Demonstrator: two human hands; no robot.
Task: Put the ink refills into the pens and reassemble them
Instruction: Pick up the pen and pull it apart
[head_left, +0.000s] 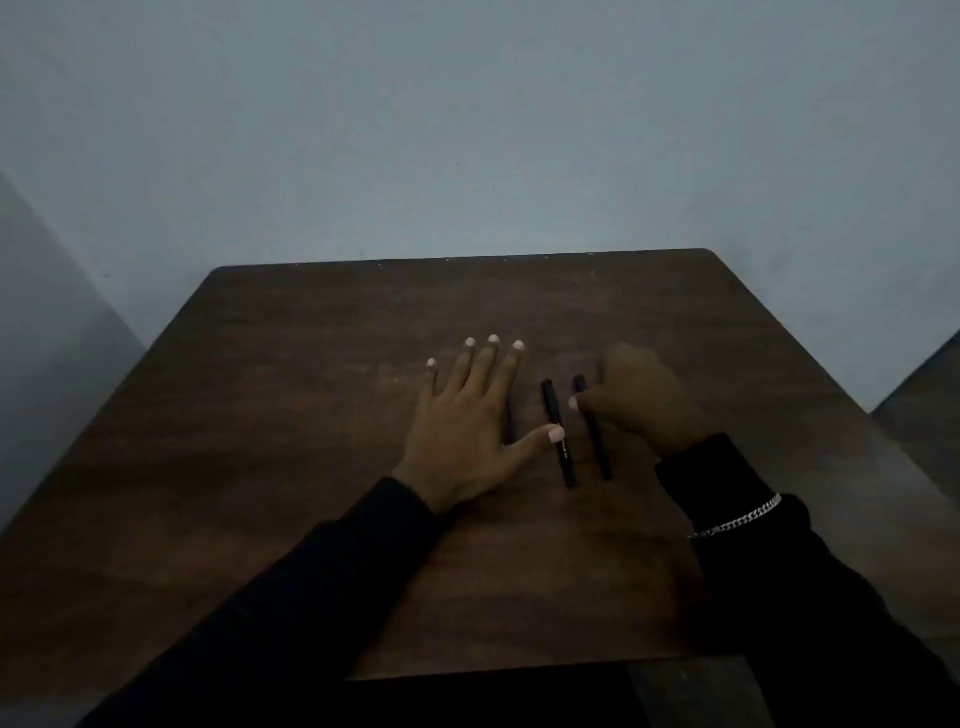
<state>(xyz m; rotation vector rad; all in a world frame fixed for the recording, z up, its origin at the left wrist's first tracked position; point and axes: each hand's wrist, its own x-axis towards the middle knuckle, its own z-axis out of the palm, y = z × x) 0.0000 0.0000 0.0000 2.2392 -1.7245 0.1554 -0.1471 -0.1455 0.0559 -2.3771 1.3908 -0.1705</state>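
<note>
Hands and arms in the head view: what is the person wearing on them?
Both arms are in long black sleeves reaching the wrists. The left hand is bare, its fingernails showing pale. The right hand is bare too; a silver chain bracelet lies over its sleeve. No gloves or rings show in this dim picture.

Left hand (462, 431) flat on table (291, 415), right hand (644, 400) on pen (592, 426)

Two pens (559, 432) side by side on table (311, 389)
</note>
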